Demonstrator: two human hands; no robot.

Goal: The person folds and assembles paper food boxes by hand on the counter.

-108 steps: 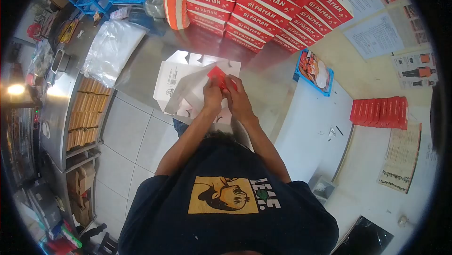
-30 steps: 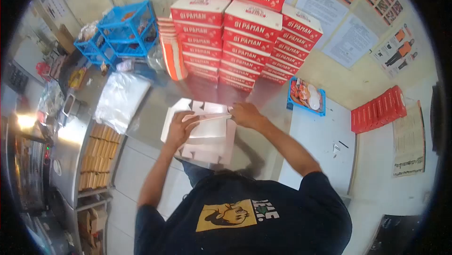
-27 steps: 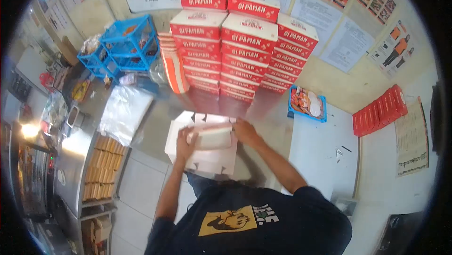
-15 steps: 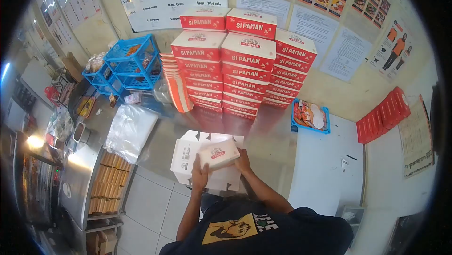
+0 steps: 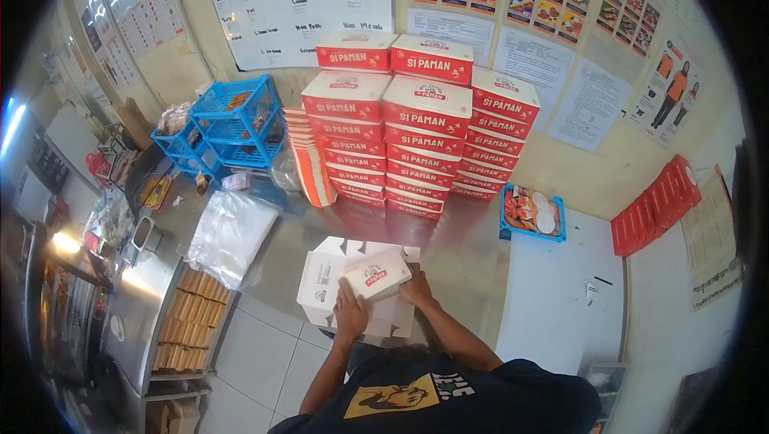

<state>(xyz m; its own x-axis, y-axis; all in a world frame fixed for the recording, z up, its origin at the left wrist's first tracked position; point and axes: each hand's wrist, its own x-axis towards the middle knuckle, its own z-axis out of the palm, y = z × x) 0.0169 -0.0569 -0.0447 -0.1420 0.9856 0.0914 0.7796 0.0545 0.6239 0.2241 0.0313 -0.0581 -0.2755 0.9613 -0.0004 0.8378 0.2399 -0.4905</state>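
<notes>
So both bare hands are on a small white cardboard box with a red-printed logo [image 5: 375, 275], which sits right between them, turned at a slant. It's over an unfolded white cardboard carton [image 5: 320, 277] with notched flaps, and I can't tell if it's actually touching that. The left hand [image 5: 351, 314] has its fingers pressed together and pointing forward, tips on the box's left front corner. Can't see where the thumb grips, if it does. The right hand [image 5: 415, 285] has its fingers curled in, pinching the box's right end.

All that's at the near edge of a shiny steel table [image 5: 465, 274]. Straight ahead of the hands, well apart, are tall stacks of red-and-white cardboard boxes [image 5: 426, 118] marked "SI PAMAN", with a pile of orange-and-white striped paper packaging [image 5: 308, 160] just beside their left side. Off to the left hand's forward left there's a heap of clear plastic bags [image 5: 231, 235], and further out a blue plastic tiered rack [image 5: 239, 123]. Forward right of the right hand: a shallow blue plastic basket [image 5: 533, 213].
</notes>
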